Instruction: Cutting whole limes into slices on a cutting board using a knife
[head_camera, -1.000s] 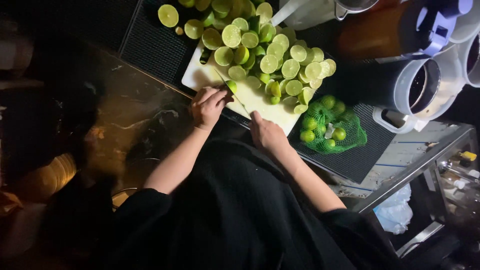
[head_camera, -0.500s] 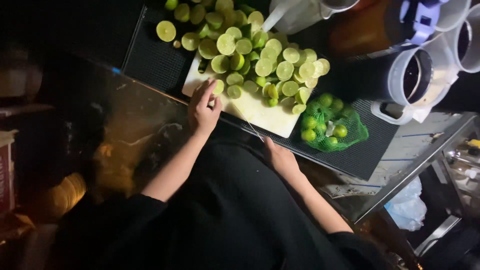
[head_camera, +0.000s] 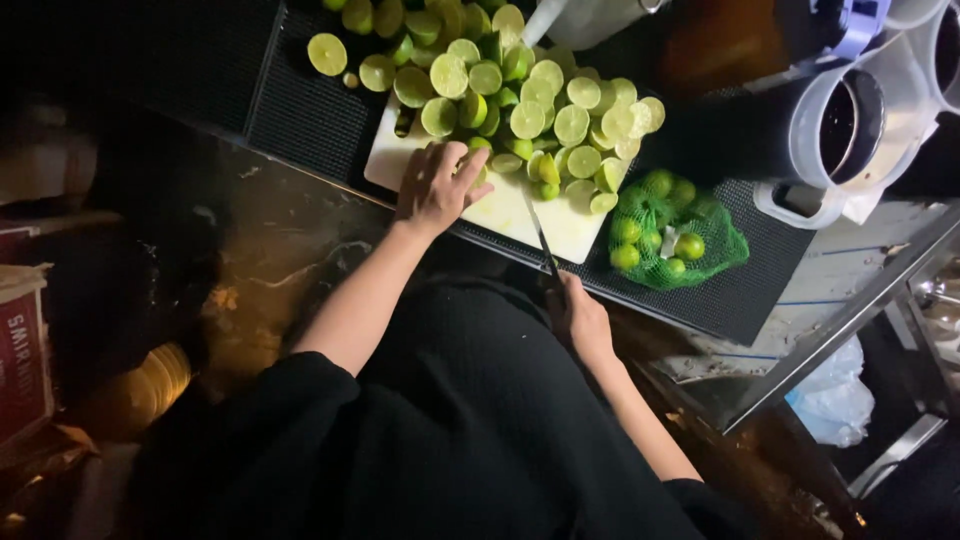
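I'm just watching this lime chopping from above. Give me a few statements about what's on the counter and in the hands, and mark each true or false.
1. The right hand holds a knife. True.
2. The left hand rests on the white cutting board by the cut limes. True.
3. The pile of halved limes sits in a bowl. False: the halves lie on the board and the black mat.
4. The green mesh bag holds whole limes. True.
5. The mesh bag lies left of the board. False: it lies to the board's right.
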